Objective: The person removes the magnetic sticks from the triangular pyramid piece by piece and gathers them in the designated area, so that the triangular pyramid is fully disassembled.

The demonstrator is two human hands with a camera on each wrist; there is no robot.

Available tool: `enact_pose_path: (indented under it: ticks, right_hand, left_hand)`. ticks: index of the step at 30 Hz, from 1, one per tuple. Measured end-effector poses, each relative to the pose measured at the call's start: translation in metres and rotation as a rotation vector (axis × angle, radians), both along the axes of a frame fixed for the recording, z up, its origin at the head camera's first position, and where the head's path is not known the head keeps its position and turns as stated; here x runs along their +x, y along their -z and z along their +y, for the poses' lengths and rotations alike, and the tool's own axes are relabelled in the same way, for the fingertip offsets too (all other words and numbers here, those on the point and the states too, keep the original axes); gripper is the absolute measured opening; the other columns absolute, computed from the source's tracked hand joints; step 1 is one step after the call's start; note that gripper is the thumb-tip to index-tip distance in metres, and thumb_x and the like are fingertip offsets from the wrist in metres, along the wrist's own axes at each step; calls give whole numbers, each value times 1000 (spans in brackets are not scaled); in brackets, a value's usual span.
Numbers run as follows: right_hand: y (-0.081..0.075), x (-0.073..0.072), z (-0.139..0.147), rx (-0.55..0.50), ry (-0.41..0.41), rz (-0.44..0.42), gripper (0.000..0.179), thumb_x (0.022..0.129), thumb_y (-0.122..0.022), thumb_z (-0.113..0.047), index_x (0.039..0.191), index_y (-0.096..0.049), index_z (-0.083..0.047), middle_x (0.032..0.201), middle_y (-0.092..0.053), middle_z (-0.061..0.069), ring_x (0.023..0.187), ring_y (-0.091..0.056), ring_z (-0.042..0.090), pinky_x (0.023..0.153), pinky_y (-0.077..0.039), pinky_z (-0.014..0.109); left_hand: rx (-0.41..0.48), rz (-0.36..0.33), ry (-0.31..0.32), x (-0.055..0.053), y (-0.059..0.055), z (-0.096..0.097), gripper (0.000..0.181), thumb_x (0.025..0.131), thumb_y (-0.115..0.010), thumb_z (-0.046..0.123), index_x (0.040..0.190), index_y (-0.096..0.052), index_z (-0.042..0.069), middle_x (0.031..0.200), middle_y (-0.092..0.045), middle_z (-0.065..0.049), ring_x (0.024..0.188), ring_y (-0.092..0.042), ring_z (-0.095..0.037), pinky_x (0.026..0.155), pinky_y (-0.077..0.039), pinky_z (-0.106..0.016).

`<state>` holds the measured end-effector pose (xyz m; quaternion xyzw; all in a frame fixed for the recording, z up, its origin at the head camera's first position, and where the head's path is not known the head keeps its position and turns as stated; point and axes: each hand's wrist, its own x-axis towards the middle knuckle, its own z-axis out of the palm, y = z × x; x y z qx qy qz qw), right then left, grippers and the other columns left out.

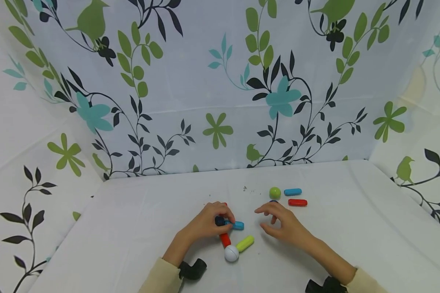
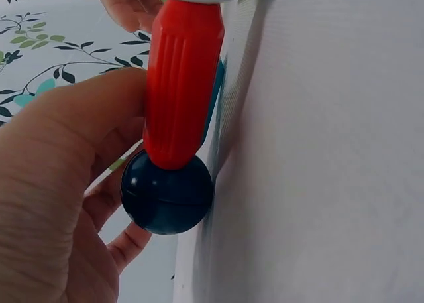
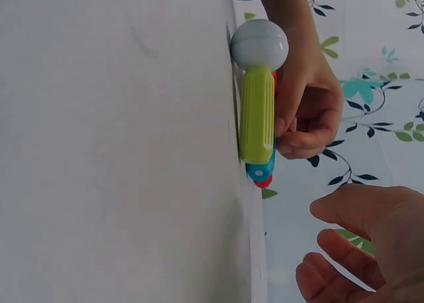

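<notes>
My left hand (image 1: 207, 223) pinches a light blue rod (image 1: 238, 225) between thumb and fingers, beside a dark blue ball (image 1: 219, 221). From that ball a red rod (image 2: 182, 84) runs to a white ball (image 1: 231, 253), which also bears a yellow-green rod (image 3: 257, 114). The tip of another red piece shows above the left fingers. My right hand (image 1: 287, 226) hovers to the right with fingers spread and loosely bent, holding nothing. Just beyond its fingers sits another dark blue ball (image 1: 273, 201), mostly hidden by the hand.
Past the right hand lie a green ball (image 1: 275, 193), a blue rod (image 1: 292, 191) and a red rod (image 1: 298, 202). All rest on a white-covered table (image 1: 150, 211). A leaf-patterned cloth (image 1: 190, 85) hangs behind and at both sides.
</notes>
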<state>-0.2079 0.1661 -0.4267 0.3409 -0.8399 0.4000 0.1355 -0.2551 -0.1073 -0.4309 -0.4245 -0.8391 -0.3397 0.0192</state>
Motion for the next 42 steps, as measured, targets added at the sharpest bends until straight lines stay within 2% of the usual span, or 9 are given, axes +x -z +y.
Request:
enact_pose_path:
  ticks: [5, 8, 13, 16, 21, 26, 29, 35, 42]
  right_hand:
    - [4, 2, -6, -28, -157, -86, 28, 88, -69, -2, 115, -62, -1, 106, -65, 15, 89, -60, 25, 72, -55, 26]
    - [9, 3, -8, -31, -227, -157, 27, 90, -69, -8, 116, -63, -1, 109, -66, 14, 92, -61, 23, 75, -56, 27]
    - [14, 5, -10, -5, -331, -228, 30, 93, -67, -17, 120, -64, -5, 117, -67, 9, 97, -61, 17, 83, -53, 26]
    - [16, 7, -10, 7, -375, -244, 30, 94, -66, -21, 121, -65, -7, 117, -68, 5, 98, -60, 14, 85, -51, 26]
    - [17, 8, -12, 11, -369, -247, 24, 94, -66, -22, 116, -68, -11, 110, -69, 2, 94, -59, 12, 82, -51, 25]
    - [17, 7, -12, 12, -335, -261, 22, 93, -68, -20, 114, -68, -13, 108, -69, 1, 88, -58, 11, 78, -51, 23]
    - [18, 7, -12, 11, -332, -265, 22, 93, -68, -19, 114, -68, -12, 108, -68, 1, 87, -57, 10, 77, -51, 23]
    - [19, 7, -13, 13, -334, -258, 21, 93, -67, -18, 113, -68, -12, 107, -68, 1, 86, -55, 8, 74, -50, 22]
    - [19, 7, -12, 19, -354, -252, 21, 94, -66, -17, 114, -67, -12, 106, -67, 0, 86, -54, 5, 73, -50, 22]
  left_hand:
    - [61, -9, 97, -1, -1, 0, 10, 82, -78, 17, 90, -71, 16, 87, -69, 6, 87, -58, -7, 83, -45, -27]
    - [64, -52, 126, 0, -1, -1, 18, 77, -84, 25, 89, -72, 18, 89, -69, 9, 88, -56, -7, 82, -43, -27]
    - [16, -138, 156, 2, -3, 0, 30, 67, -91, 31, 89, -73, 21, 97, -64, 15, 98, -51, -6, 92, -39, -34]
    - [-29, -132, 158, 3, -4, 2, 34, 63, -92, 33, 90, -73, 24, 100, -60, 17, 102, -48, -5, 95, -36, -37]
    - [-56, -141, 171, 5, -4, 3, 33, 66, -90, 33, 92, -73, 24, 105, -59, 13, 107, -47, -6, 97, -34, -40]
    - [-46, -196, 204, 6, -4, 5, 21, 74, -83, 29, 89, -73, 19, 111, -64, 6, 124, -45, -19, 106, -30, -53]
    - [-58, -202, 213, 6, -3, 5, 18, 74, -83, 28, 86, -74, 19, 110, -66, 7, 132, -40, -26, 108, -25, -59]
    - [-71, -156, 218, 6, -2, 5, 22, 67, -90, 28, 82, -74, 21, 109, -66, 9, 133, -38, -26, 107, -24, -58]
    - [-70, -194, 204, 6, -1, 4, 18, 71, -87, 29, 82, -75, 22, 108, -65, 13, 134, -35, -23, 107, -24, -54]
